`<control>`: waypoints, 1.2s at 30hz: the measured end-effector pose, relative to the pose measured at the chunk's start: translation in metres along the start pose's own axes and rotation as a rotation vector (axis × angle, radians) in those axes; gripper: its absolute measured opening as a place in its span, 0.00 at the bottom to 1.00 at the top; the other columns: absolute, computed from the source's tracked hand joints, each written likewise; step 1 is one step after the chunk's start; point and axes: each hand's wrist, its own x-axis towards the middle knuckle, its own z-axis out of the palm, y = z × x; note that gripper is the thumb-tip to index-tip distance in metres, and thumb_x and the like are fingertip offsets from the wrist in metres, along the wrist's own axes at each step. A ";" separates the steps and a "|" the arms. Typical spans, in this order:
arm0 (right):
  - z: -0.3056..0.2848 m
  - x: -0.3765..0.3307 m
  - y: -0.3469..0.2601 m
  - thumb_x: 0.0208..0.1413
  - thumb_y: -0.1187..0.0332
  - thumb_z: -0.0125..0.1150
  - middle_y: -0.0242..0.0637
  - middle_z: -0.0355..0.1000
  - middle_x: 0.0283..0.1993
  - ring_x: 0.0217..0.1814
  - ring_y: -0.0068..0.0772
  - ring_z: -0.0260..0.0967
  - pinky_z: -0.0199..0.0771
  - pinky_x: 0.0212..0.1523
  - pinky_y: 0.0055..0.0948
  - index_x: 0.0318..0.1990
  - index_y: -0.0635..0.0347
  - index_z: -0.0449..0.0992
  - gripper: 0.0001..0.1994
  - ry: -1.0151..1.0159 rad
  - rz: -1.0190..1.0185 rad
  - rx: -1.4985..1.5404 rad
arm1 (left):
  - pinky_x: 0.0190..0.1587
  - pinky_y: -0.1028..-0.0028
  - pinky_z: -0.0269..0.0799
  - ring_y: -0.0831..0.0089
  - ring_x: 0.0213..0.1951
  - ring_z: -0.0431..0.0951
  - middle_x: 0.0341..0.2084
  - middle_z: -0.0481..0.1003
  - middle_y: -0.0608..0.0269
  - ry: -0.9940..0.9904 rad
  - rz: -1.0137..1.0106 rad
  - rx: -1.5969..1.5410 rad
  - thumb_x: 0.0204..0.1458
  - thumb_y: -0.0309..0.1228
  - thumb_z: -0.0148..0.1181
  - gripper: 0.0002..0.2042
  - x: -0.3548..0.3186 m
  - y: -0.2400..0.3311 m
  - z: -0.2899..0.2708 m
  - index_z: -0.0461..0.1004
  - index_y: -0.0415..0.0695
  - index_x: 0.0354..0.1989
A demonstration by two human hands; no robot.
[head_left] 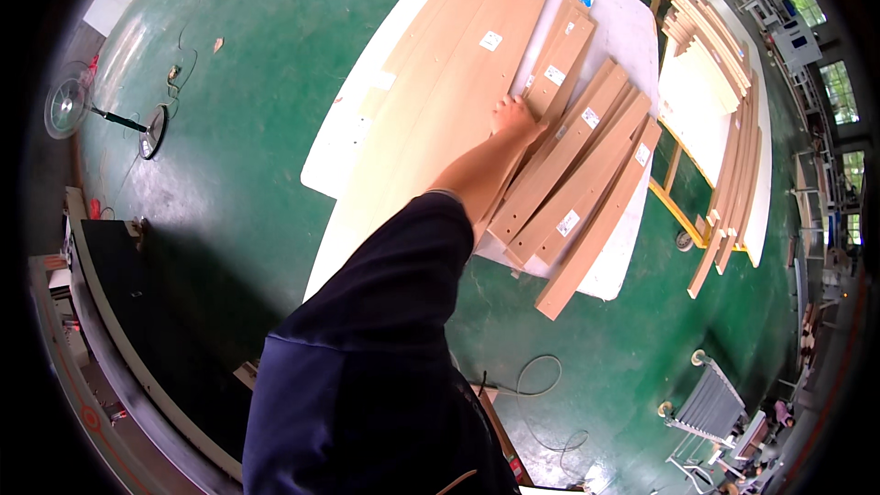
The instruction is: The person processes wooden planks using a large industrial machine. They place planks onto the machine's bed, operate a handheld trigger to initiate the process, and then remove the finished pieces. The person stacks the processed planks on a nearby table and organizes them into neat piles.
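My left hand reaches across the work table, its dark sleeve pushed up to the elbow. The fingers are curled over the edge of a light-brown wooden board, near its close end. My thumb cannot be made out. That board lies in a short stack with a white label and a small blue patch on top. Right beside it, several narrow boards with white labels and drilled holes are fanned out. Wide panels lie flat to the left of the hand. My right hand is not in view.
A pale table top bears the boards, some jutting past its near edge. On the right, a yellow-framed trolley holds more boards. A grey wheeled cart stands lower right. A fan and loose cables are on the green floor.
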 end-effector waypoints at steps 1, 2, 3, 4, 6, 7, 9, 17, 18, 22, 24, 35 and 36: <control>0.001 0.002 -0.002 0.54 0.75 0.55 0.32 0.65 0.28 0.23 0.24 0.62 0.61 0.22 0.25 0.43 0.58 0.70 0.09 -0.006 -0.004 0.000 | 0.61 0.56 0.66 0.55 0.61 0.67 0.59 0.65 0.49 -0.010 0.048 -0.028 0.53 0.56 0.60 0.38 0.004 -0.013 -0.001 0.63 0.38 0.62; 0.004 0.004 -0.004 0.54 0.75 0.55 0.32 0.65 0.28 0.23 0.24 0.62 0.62 0.22 0.25 0.43 0.58 0.70 0.09 -0.009 -0.007 -0.003 | 0.62 0.56 0.65 0.54 0.61 0.67 0.60 0.64 0.48 -0.020 0.095 -0.057 0.54 0.59 0.56 0.38 0.008 -0.029 -0.003 0.63 0.38 0.63; 0.006 0.006 -0.009 0.54 0.76 0.55 0.32 0.66 0.28 0.23 0.24 0.63 0.62 0.22 0.25 0.44 0.58 0.70 0.10 -0.015 -0.010 -0.003 | 0.67 0.53 0.60 0.46 0.67 0.60 0.66 0.58 0.41 -0.039 0.163 -0.108 0.58 0.60 0.50 0.39 0.015 -0.055 -0.007 0.60 0.35 0.65; 0.008 0.007 -0.011 0.54 0.76 0.55 0.32 0.66 0.28 0.23 0.24 0.63 0.62 0.22 0.25 0.44 0.58 0.70 0.10 -0.017 -0.011 0.003 | 0.69 0.52 0.57 0.43 0.70 0.55 0.69 0.54 0.37 0.049 0.161 -0.167 0.58 0.58 0.51 0.40 0.018 -0.083 -0.009 0.58 0.34 0.66; 0.012 0.009 -0.012 0.54 0.76 0.55 0.32 0.66 0.28 0.23 0.24 0.63 0.62 0.22 0.25 0.44 0.58 0.70 0.10 -0.017 -0.010 0.011 | 0.73 0.50 0.46 0.40 0.75 0.38 0.73 0.41 0.31 0.126 0.110 -0.236 0.59 0.53 0.54 0.40 0.016 -0.136 -0.033 0.51 0.34 0.70; 0.013 0.009 -0.012 0.54 0.76 0.55 0.32 0.66 0.28 0.23 0.24 0.63 0.62 0.23 0.25 0.45 0.58 0.71 0.11 -0.022 -0.011 0.007 | 0.72 0.47 0.49 0.38 0.74 0.44 0.71 0.46 0.28 0.282 0.069 -0.198 0.58 0.50 0.59 0.40 0.015 -0.168 -0.044 0.52 0.34 0.69; 0.020 0.012 -0.016 0.54 0.76 0.55 0.32 0.66 0.29 0.23 0.24 0.63 0.63 0.23 0.25 0.45 0.58 0.71 0.11 -0.022 -0.014 0.009 | 0.67 0.49 0.57 0.42 0.68 0.56 0.65 0.57 0.34 0.408 -0.137 -0.040 0.56 0.51 0.62 0.35 0.001 -0.219 -0.081 0.60 0.34 0.61; 0.042 0.021 -0.031 0.54 0.76 0.56 0.32 0.67 0.30 0.24 0.24 0.64 0.64 0.24 0.24 0.47 0.59 0.71 0.13 -0.035 -0.032 -0.020 | 0.62 0.56 0.65 0.52 0.64 0.64 0.60 0.66 0.46 0.200 -0.416 0.215 0.54 0.53 0.65 0.36 -0.029 -0.277 -0.124 0.64 0.36 0.60; 0.041 0.021 -0.031 0.54 0.76 0.56 0.32 0.67 0.30 0.24 0.24 0.64 0.64 0.24 0.24 0.47 0.59 0.71 0.13 -0.034 -0.036 -0.022 | 0.61 0.55 0.66 0.52 0.65 0.63 0.61 0.66 0.46 0.168 -0.447 0.215 0.53 0.54 0.66 0.37 -0.030 -0.275 -0.126 0.64 0.36 0.60; 0.048 0.021 -0.028 0.53 0.76 0.56 0.32 0.67 0.30 0.25 0.24 0.64 0.65 0.24 0.24 0.48 0.60 0.72 0.14 -0.043 -0.061 -0.023 | 0.58 0.57 0.72 0.53 0.61 0.69 0.57 0.69 0.46 0.092 -0.445 0.104 0.51 0.54 0.68 0.38 -0.023 -0.277 -0.138 0.65 0.35 0.60; 0.050 0.019 -0.026 0.53 0.77 0.56 0.32 0.67 0.30 0.25 0.24 0.65 0.65 0.25 0.24 0.49 0.60 0.72 0.14 -0.044 -0.068 -0.018 | 0.57 0.59 0.74 0.55 0.57 0.75 0.54 0.73 0.46 0.073 -0.419 0.010 0.49 0.52 0.70 0.38 -0.025 -0.279 -0.140 0.66 0.34 0.60; 0.009 0.042 0.079 0.53 0.77 0.57 0.33 0.68 0.32 0.26 0.24 0.66 0.67 0.26 0.24 0.51 0.61 0.72 0.16 -0.069 -0.271 -0.003 | 0.27 0.66 0.78 0.73 0.26 0.77 0.26 0.75 0.67 -0.350 -0.388 -0.846 0.47 0.45 0.74 0.25 -0.098 -0.270 -0.196 0.74 0.42 0.47; -0.006 0.057 0.102 0.53 0.77 0.57 0.33 0.68 0.32 0.26 0.24 0.66 0.67 0.26 0.24 0.52 0.61 0.73 0.16 -0.071 -0.333 -0.020 | 0.31 0.68 0.80 0.74 0.27 0.78 0.28 0.75 0.67 -0.360 -0.327 -0.895 0.48 0.45 0.74 0.27 -0.107 -0.270 -0.196 0.73 0.42 0.51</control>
